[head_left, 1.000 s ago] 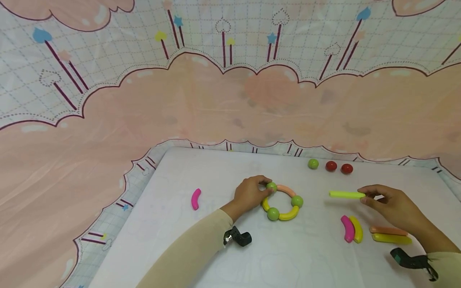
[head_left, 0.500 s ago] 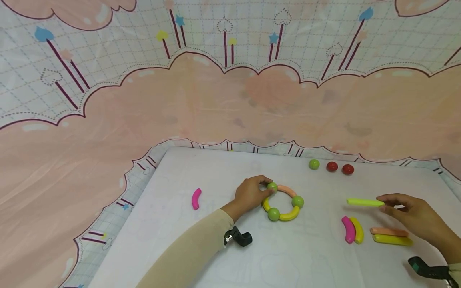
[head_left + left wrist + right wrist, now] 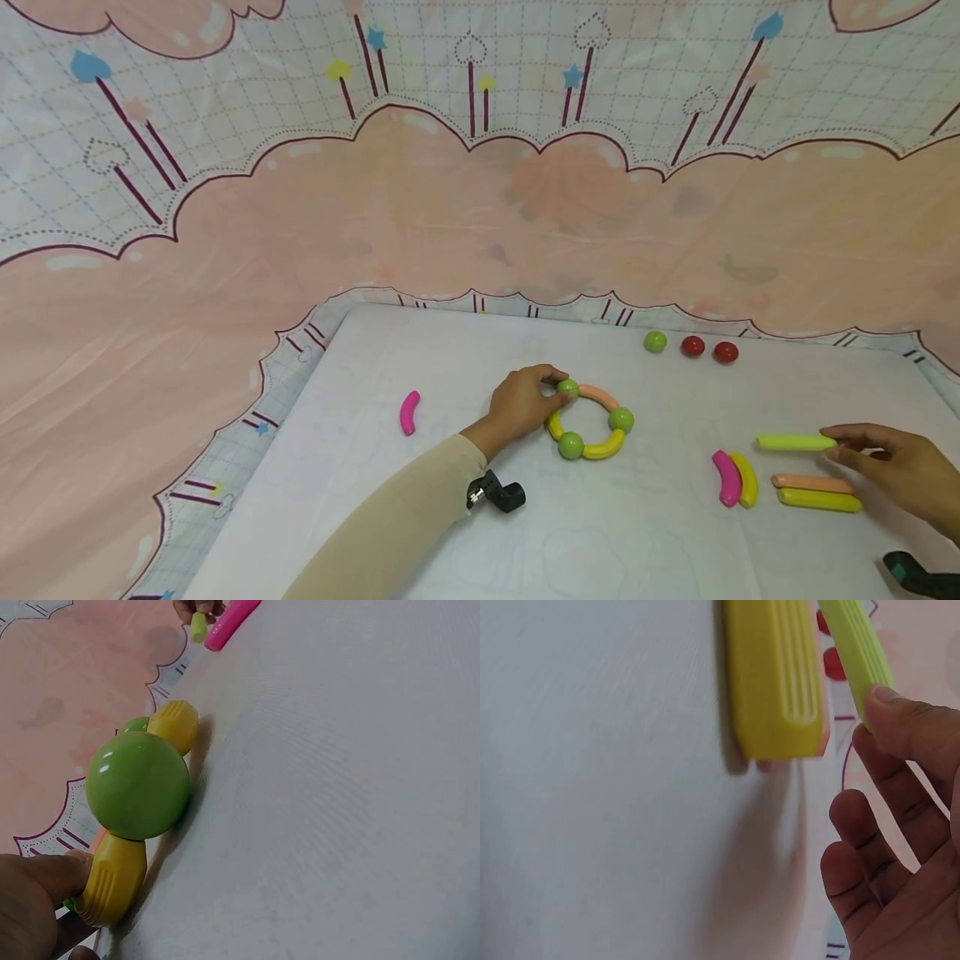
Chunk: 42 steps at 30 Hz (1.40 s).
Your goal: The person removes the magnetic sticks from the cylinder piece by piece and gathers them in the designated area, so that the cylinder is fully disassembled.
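Observation:
My left hand [image 3: 525, 404] pinches a green ball [image 3: 567, 388] at the upper left of a ring on the white table. The ring joins green balls, two curved yellow sticks [image 3: 604, 446] and a curved orange stick [image 3: 597, 395]. In the left wrist view a green ball [image 3: 138, 785] stands large beside a yellow stick [image 3: 116, 879]. At the right, my right hand [image 3: 896, 471] pinches the end of a straight lime-green stick [image 3: 795, 442] between thumb and forefinger. It hovers just behind a straight orange stick [image 3: 813, 483] and a straight yellow stick [image 3: 819, 500].
A curved pink stick [image 3: 728, 479] and a curved yellow stick [image 3: 745, 481] lie side by side. Another pink stick [image 3: 409, 413] lies at the left. Along the back sit a green ball [image 3: 656, 342] and two red balls [image 3: 693, 347] on the white table [image 3: 465, 533].
My right hand has carried the lime-green stick rightward and nearer to me, toward the straight sticks. The left hand and the ring have stayed in place.

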Each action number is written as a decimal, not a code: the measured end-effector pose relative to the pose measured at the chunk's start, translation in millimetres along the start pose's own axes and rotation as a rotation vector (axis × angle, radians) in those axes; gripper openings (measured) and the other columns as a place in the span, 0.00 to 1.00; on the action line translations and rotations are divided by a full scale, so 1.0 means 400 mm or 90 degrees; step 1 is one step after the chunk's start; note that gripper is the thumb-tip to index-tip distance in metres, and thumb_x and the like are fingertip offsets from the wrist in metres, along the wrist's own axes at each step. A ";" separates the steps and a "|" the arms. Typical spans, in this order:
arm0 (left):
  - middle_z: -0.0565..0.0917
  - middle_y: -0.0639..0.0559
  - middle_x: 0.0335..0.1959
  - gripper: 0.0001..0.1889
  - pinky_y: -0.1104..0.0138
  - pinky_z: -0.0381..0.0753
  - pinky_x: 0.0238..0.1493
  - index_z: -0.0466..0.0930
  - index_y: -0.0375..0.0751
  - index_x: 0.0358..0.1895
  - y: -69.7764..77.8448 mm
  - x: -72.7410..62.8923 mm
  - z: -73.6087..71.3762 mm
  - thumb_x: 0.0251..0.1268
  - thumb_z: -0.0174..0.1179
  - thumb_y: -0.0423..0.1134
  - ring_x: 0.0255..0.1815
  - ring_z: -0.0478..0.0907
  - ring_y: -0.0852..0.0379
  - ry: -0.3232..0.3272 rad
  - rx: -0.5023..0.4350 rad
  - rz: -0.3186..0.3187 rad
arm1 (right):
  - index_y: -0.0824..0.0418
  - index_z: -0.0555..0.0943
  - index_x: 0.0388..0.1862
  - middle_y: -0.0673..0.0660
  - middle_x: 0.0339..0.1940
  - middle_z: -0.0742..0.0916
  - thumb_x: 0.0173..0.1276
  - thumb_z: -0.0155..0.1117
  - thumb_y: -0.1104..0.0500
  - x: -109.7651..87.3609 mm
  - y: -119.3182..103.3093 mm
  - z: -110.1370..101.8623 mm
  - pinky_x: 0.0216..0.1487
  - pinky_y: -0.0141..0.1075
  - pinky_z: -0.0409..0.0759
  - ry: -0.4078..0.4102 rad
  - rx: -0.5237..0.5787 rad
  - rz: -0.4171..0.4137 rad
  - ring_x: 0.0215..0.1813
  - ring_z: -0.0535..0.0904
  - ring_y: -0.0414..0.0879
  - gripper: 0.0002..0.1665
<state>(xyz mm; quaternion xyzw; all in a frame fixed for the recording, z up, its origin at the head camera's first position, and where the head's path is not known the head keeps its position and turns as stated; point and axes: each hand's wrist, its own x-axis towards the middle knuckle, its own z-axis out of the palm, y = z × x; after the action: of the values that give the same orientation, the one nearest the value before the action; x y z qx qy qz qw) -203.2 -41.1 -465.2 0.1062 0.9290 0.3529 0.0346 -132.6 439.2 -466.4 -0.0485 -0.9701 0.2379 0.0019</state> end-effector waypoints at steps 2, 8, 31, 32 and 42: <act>0.90 0.64 0.49 0.16 0.70 0.77 0.42 0.88 0.58 0.56 -0.001 -0.001 0.000 0.69 0.70 0.53 0.52 0.84 0.62 0.000 0.002 0.001 | 0.73 0.82 0.59 0.68 0.45 0.87 0.73 0.71 0.57 -0.001 0.011 0.003 0.31 0.29 0.69 0.001 0.000 0.008 0.42 0.74 0.45 0.24; 0.90 0.64 0.50 0.16 0.69 0.78 0.44 0.87 0.58 0.57 -0.004 0.000 0.001 0.70 0.69 0.54 0.53 0.84 0.62 0.000 0.004 0.000 | 0.73 0.81 0.61 0.67 0.44 0.87 0.73 0.70 0.60 -0.007 0.026 0.004 0.29 0.28 0.68 -0.017 -0.001 0.028 0.38 0.73 0.43 0.23; 0.90 0.64 0.51 0.16 0.70 0.78 0.45 0.87 0.58 0.57 -0.005 0.001 0.002 0.71 0.68 0.54 0.52 0.83 0.63 0.001 0.004 0.004 | 0.76 0.85 0.46 0.76 0.45 0.88 0.66 0.61 0.76 -0.018 0.059 0.014 0.27 0.24 0.68 0.028 0.027 0.001 0.31 0.62 0.14 0.11; 0.90 0.64 0.51 0.16 0.70 0.78 0.45 0.87 0.58 0.57 -0.006 0.002 0.002 0.71 0.68 0.54 0.52 0.83 0.63 0.000 0.004 0.004 | 0.77 0.84 0.46 0.76 0.44 0.88 0.66 0.60 0.77 -0.018 0.061 0.016 0.28 0.24 0.68 0.028 0.032 0.005 0.31 0.61 0.14 0.11; 0.90 0.63 0.51 0.17 0.68 0.79 0.49 0.87 0.57 0.58 -0.007 0.002 -0.001 0.70 0.68 0.54 0.56 0.84 0.62 -0.003 0.002 0.011 | 0.77 0.80 0.52 0.78 0.49 0.86 0.73 0.57 0.72 -0.010 0.016 0.004 0.31 0.27 0.65 0.052 0.028 0.008 0.38 0.69 0.20 0.12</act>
<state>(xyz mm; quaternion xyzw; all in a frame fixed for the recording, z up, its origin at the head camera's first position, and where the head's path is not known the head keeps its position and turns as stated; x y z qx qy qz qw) -204.5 -43.1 -466.7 0.1152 0.9284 0.3517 0.0336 -128.0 443.6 -470.4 -0.0641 -0.9635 0.2569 0.0408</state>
